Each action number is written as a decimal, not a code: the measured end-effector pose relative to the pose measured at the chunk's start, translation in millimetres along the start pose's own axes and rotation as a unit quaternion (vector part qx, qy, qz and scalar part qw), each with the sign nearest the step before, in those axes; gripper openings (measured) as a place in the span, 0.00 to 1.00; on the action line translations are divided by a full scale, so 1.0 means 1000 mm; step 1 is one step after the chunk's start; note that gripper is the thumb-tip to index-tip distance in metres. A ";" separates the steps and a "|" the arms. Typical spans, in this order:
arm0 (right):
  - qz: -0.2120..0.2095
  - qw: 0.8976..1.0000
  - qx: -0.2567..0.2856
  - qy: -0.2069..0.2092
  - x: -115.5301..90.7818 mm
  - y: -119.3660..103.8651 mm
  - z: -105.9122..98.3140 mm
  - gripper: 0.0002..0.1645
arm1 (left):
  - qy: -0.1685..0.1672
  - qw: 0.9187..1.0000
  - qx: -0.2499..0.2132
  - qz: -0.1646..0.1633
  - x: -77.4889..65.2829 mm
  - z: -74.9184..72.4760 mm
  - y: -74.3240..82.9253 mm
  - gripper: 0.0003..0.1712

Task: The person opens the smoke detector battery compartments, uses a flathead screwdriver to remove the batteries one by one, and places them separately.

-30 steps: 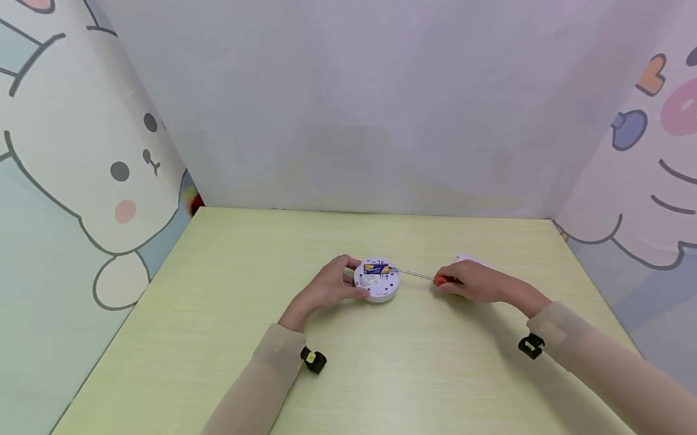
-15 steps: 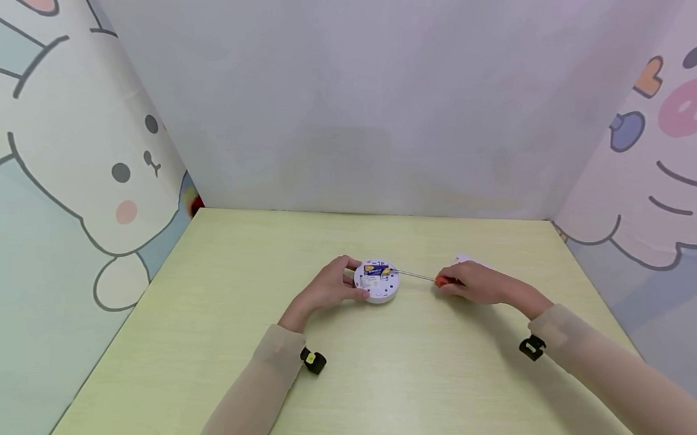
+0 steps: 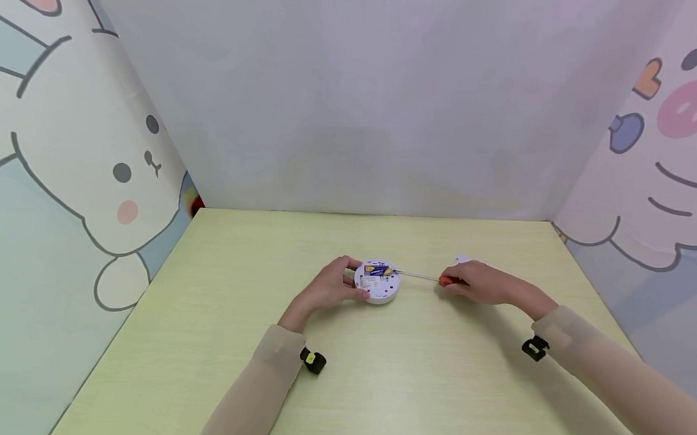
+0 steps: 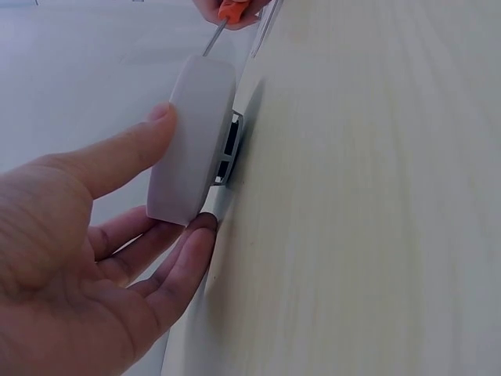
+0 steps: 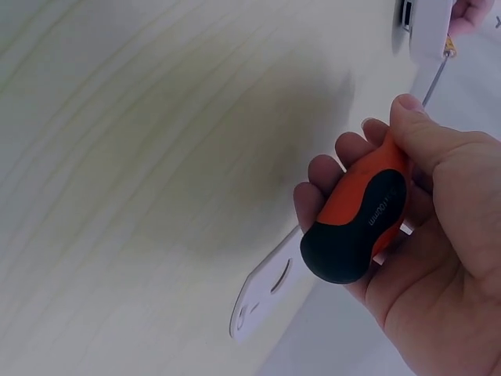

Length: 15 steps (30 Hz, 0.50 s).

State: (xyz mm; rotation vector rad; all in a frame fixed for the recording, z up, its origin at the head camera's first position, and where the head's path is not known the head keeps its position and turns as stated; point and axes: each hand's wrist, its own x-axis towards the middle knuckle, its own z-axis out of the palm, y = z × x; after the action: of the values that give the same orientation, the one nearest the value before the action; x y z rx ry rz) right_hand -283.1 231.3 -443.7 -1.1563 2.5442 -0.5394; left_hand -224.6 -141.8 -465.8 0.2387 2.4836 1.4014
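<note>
My left hand holds a round white smoke detector by its left side, thumb at the near edge and fingers at the far edge. Its back faces up, with blue-and-yellow batteries in a recess. A black slotted part shows on its underside in the left wrist view. My right hand grips the orange-and-black handle of a screwdriver. The thin shaft points left, its tip at the right end of the batteries. In the right wrist view, a yellow battery end shows beside the shaft.
A flat white slotted plate lies on the pale wooden table, partly hidden behind my right hand in the head view. A grey-white wall closes off the back, and cartoon-printed panels stand at both sides.
My right hand and the screwdriver have shifted slightly right. The batteries' appearance at the tip differs a little, as if one has tilted. My left hand and the smoke detector stay put.
</note>
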 end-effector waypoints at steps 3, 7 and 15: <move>-0.003 1.000 -0.003 0.002 -0.002 -0.001 -0.003 0.05 | 0.001 1.000 0.002 0.001 0.000 0.000 0.000 0.41; -0.006 1.000 -0.007 0.003 -0.003 -0.002 -0.005 0.04 | 0.001 1.000 0.006 -0.001 0.001 0.000 -0.001 0.41; 0.002 1.000 -0.024 0.008 -0.005 0.000 -0.011 0.08 | -0.001 1.000 0.000 0.000 0.000 -0.001 0.000 0.41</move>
State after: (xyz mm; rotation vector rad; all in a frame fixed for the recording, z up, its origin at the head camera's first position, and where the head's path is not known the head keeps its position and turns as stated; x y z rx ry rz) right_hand -284.1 237.1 -433.3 -1.1674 2.5860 -0.4895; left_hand -224.9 -142.5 -465.4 0.2384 2.4828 1.4003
